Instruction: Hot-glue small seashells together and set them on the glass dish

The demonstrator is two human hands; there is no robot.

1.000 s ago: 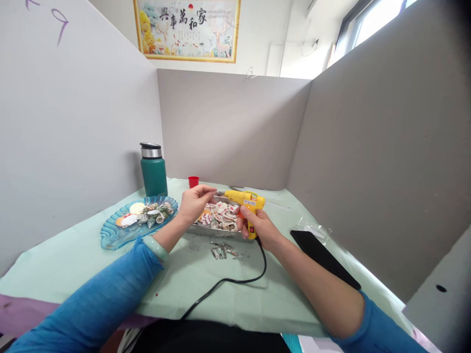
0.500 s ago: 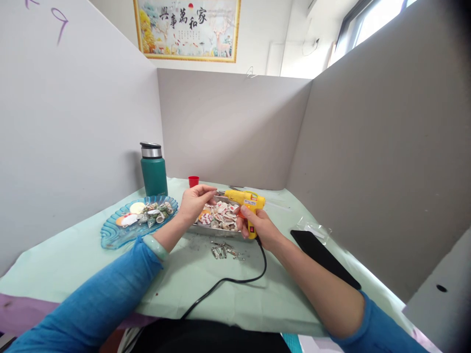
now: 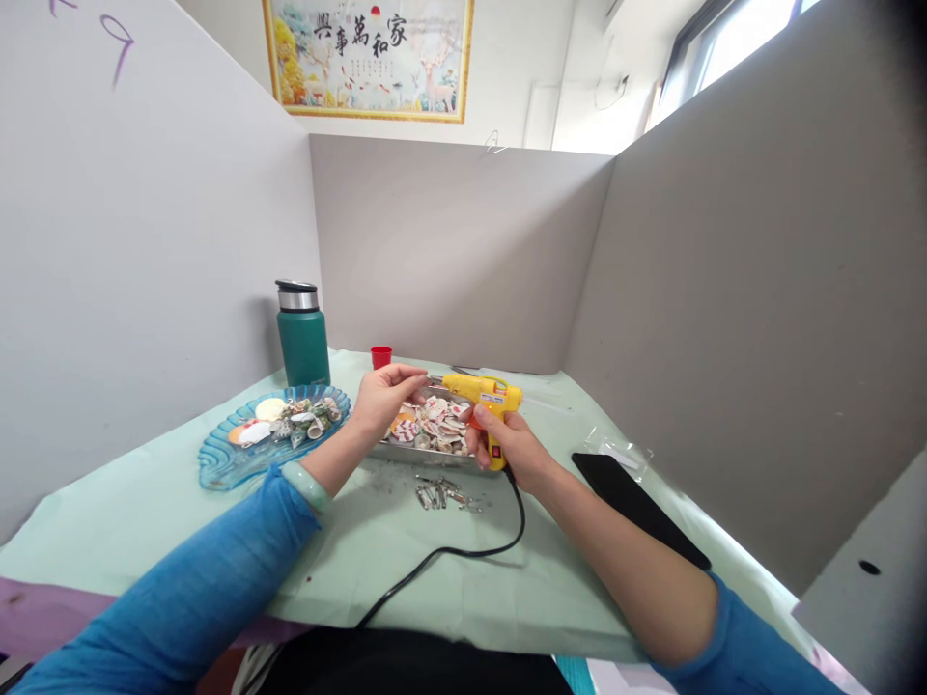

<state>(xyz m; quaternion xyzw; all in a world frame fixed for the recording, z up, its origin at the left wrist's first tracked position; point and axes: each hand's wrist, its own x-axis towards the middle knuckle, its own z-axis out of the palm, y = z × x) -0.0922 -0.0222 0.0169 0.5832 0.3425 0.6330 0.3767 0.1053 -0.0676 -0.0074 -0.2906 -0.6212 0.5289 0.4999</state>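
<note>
A yellow hot glue gun [image 3: 474, 388] is gripped in my right hand [image 3: 511, 446], its nozzle pointing left. Close to the nozzle tip, my left hand [image 3: 387, 394] pinches something too small to make out. Below both hands sits a metal tray [image 3: 435, 458] filled with shells [image 3: 438, 425], mostly white with reddish marks. Several small silvery metal pieces [image 3: 440, 494] lie on the table in front of the tray. From the glue gun's handle a black cord [image 3: 463, 553] runs down to the table's front edge.
On the left, a blue shell-shaped dish [image 3: 217, 466] holds several shells. Behind it stands a green bottle [image 3: 302, 346], with a red cup [image 3: 381, 356] farther right. A black flat object [image 3: 637, 507] and clear plastic bags [image 3: 619, 449] lie right. Grey partitions [image 3: 463, 251] enclose the table.
</note>
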